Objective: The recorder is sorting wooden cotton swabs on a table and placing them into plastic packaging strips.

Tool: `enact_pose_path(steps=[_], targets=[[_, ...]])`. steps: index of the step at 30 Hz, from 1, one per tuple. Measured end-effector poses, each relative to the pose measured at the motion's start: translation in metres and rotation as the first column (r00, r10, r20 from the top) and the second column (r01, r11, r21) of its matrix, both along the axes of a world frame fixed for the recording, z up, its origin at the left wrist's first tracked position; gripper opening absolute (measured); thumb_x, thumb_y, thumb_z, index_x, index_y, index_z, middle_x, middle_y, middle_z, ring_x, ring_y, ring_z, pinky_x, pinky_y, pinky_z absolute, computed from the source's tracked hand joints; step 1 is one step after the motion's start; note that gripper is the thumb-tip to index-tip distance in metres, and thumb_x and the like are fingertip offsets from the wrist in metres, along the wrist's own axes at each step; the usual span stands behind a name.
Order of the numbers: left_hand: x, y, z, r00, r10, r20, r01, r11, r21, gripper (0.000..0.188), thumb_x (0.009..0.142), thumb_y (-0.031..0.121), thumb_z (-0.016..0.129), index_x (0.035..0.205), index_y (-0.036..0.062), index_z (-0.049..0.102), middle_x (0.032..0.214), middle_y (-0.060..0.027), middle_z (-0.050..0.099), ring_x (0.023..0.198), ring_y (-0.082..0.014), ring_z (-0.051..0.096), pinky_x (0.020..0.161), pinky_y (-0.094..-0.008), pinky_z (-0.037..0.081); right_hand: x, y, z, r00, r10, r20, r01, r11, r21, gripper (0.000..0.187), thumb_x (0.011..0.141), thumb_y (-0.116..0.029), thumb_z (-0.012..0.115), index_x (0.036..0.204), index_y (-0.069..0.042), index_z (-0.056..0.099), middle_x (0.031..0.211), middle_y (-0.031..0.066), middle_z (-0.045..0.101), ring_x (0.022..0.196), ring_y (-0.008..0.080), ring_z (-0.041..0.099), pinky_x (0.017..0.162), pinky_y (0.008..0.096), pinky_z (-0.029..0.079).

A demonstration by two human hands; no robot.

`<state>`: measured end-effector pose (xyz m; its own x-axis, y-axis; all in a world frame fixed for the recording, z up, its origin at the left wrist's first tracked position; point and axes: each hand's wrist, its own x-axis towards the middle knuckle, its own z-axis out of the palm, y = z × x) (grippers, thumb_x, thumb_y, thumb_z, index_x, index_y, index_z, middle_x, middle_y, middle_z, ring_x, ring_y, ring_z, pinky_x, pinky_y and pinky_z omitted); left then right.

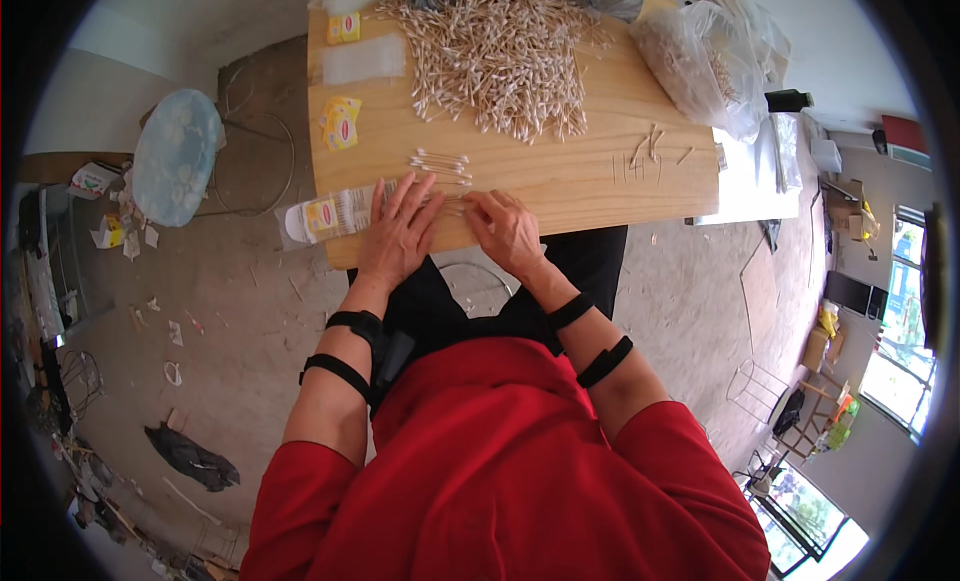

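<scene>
Spread nearly flat, the left grip (400, 226) lies with its fingers over the right end of a clear packet (350, 211). My right grip (508, 233) is curled, fingertips close together; from the head view I cannot tell whether they pinch anything. A few cotton swabs (456, 208) lie in the gap between the two, by the right fingertips. The packet reaches leftward from the left grip along the near edge of the wooden surface (590, 196), a yellow insert (320, 216) inside it. Just beyond my left fingertips I make out a short row of swabs (440, 164). Well to the right, loose swabs (650, 153) are scattered. Farther back at the left lie yellow cards (341, 122), then translucent plastic (364, 58). Beyond them I see a big heap of swabs (500, 61), with a clear bag (690, 61) to its right.
</scene>
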<state>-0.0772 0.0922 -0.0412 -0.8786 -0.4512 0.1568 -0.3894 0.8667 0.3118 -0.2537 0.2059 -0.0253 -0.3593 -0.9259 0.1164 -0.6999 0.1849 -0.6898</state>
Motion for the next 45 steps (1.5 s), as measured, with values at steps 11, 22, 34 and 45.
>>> enact_pose_path(steps=[11, 22, 34, 45], targets=[[0.0, 0.001, 0.002, 1.0, -0.003, -0.008, 0.003, 1.0, 0.023, 0.045, 0.092, 0.023, 0.058, 0.136, 0.0141, 0.055, 0.154, -0.0024, 0.037, 0.145, -0.0247, 0.028, 0.121, -0.0526, 0.015, -0.001, -0.006, -0.002, 0.989, -0.118, 0.094, 0.112, 0.991, 0.068, 0.022, 0.085, -0.017, 0.064, 0.105, -0.006, 0.064, 0.077, 0.0101, 0.066, 0.076, 0.0326, 0.065, 0.069, 0.0427, 0.051], [0.001, 0.0, 0.002, 1.0, -0.005, -0.024, 0.006, 0.999, 0.05, 0.046, 0.091, 0.022, 0.058, 0.136, 0.0136, 0.053, 0.154, -0.0026, 0.037, 0.145, -0.0251, 0.028, 0.121, -0.0531, 0.015, -0.001, -0.009, 0.002, 0.988, -0.115, 0.1, 0.103, 0.988, 0.118, 0.032, 0.086, -0.021, 0.065, 0.115, -0.008, 0.058, 0.073, 0.0099, 0.067, 0.069, 0.0329, 0.066, 0.063, 0.0444, 0.051], [0.002, 0.0, 0.003, 1.0, 0.001, -0.012, -0.001, 0.999, 0.047, 0.047, 0.091, 0.021, 0.057, 0.138, 0.0156, 0.053, 0.153, -0.0025, 0.039, 0.145, -0.0244, 0.028, 0.121, -0.052, 0.015, -0.005, -0.018, 0.005, 0.996, -0.075, 0.053, 0.062, 0.976, 0.208, 0.044, 0.085, -0.028, 0.068, 0.123, -0.009, 0.055, 0.075, 0.0101, 0.069, 0.07, 0.0326, 0.068, 0.063, 0.0441, 0.053], [0.001, 0.0, 0.002, 1.0, 0.003, -0.023, -0.002, 0.999, 0.04, 0.048, 0.091, 0.021, 0.057, 0.138, 0.0159, 0.052, 0.152, -0.0026, 0.04, 0.145, -0.0245, 0.029, 0.121, -0.0513, 0.016, -0.007, -0.025, 0.012, 0.999, -0.041, 0.032, 0.03, 0.958, 0.285, 0.055, 0.085, -0.035, 0.068, 0.13, -0.01, 0.051, 0.079, 0.0154, 0.07, 0.076, 0.0373, 0.069, 0.068, 0.0472, 0.053]])
